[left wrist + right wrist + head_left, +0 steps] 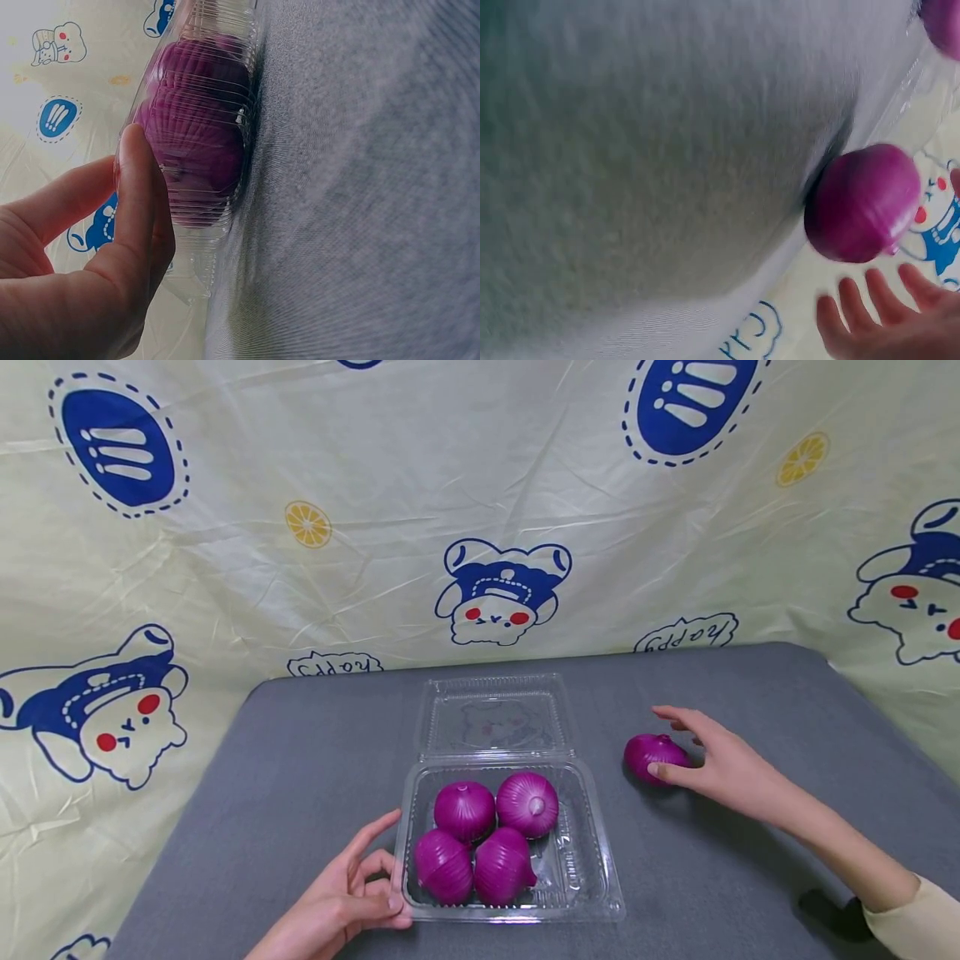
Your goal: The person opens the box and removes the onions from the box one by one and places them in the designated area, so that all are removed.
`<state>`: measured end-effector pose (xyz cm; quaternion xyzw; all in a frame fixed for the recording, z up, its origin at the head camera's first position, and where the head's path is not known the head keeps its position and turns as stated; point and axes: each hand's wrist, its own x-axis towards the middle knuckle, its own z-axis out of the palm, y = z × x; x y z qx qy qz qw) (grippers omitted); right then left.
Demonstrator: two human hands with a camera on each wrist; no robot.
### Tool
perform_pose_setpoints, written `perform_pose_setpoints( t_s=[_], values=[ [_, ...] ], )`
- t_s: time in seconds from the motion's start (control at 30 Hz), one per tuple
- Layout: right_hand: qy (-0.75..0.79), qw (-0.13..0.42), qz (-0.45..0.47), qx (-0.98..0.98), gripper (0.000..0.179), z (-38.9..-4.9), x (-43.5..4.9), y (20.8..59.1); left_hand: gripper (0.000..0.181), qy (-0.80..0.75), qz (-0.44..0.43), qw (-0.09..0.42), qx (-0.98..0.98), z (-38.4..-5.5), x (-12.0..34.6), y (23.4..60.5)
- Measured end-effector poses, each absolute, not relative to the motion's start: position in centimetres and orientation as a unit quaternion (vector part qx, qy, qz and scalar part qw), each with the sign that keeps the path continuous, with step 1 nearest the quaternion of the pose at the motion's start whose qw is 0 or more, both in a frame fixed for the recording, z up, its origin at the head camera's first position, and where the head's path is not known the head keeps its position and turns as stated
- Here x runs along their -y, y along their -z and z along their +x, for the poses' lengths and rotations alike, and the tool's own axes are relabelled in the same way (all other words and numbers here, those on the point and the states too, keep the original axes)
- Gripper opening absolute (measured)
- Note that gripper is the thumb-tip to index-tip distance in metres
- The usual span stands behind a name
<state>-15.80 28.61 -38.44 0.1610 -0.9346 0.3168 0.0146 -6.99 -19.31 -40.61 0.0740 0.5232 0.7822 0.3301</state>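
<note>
An open clear plastic box (592, 860) holds several purple onions (502, 866) in its base. At its left side, my left hand (341, 889) grips the rim near the front corner, thumb by the rim and index finger reaching up along the edge. The left wrist view shows those fingers (135, 187) against the ribbed wall, with onions (195, 142) behind the plastic. To the right of the box, one loose onion (652, 756) lies on the table. My right hand (723, 768) is spread around it, and in the right wrist view its fingers (881, 300) stand apart from the onion (866, 202).
The box's clear lid (495, 718) lies folded back toward the rear of the grey cloth-covered table (322, 752). A printed curtain (390, 585) hangs directly behind the table. Beside the right sleeve (911, 910) is a dark object (832, 917) at the lower right.
</note>
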Motion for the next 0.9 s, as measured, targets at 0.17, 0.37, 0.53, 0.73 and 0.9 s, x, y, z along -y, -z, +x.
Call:
perform_pose_setpoints(
  t_s=[0.17,0.37,0.53,0.73,0.9],
  values=[
    [-0.315,0.099,0.151,0.932,0.068,-14.3,-27.3,38.0,0.092,-0.781,0.077,0.33,-0.524,-7.0,19.3,40.5],
    [-0.334,0.143,0.15,0.919,0.067,-12.9,-25.7,37.6,0.092,-0.783,0.09,0.329,-0.52,-7.0,19.3,40.6],
    [-0.353,0.151,0.176,0.907,0.069,-12.1,-24.4,37.5,0.091,-0.78,0.073,0.333,-0.524,-7.0,19.3,40.5],
    [-0.369,0.134,0.232,0.89,0.072,-11.5,-22.7,37.7,0.09,-0.772,0.037,0.337,-0.537,-7.0,19.2,40.3],
    [-0.375,0.099,0.267,0.882,0.07,-11.1,-21.3,38.0,0.089,-0.77,0.023,0.34,-0.539,-7.1,19.1,40.3]
  ],
)
